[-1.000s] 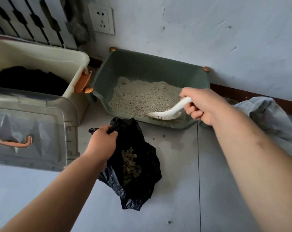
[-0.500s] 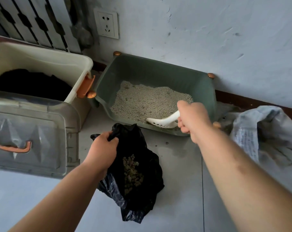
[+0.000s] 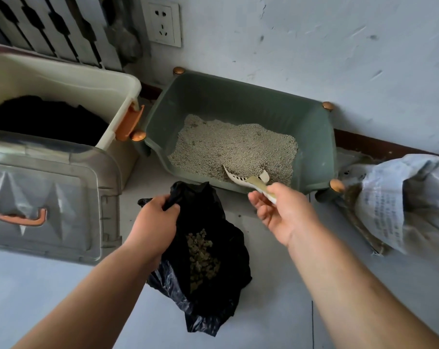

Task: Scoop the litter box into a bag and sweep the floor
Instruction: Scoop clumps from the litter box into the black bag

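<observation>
A green litter box (image 3: 311, 137) stands against the wall, holding pale litter (image 3: 233, 147). My right hand (image 3: 281, 212) holds the handle of a white slotted scoop (image 3: 246, 177), whose head lies in the litter at the box's front edge. In front of the box a black plastic bag (image 3: 213, 268) lies on the floor with clumps of litter (image 3: 200, 255) inside. My left hand (image 3: 155, 220) grips the bag's rim at its upper left, keeping it open.
A cream storage bin (image 3: 62, 81) with dark contents stands left of the box, with a clear lid (image 3: 49, 202) with an orange handle leaning in front. A grey printed sack (image 3: 402, 202) lies at the right. A wall socket (image 3: 163, 23) is above.
My right hand has drawn back toward me and turned palm up, tilting the scoop in the litter near the front edge. The view has shifted down and closer. My left hand still grips the bag.
</observation>
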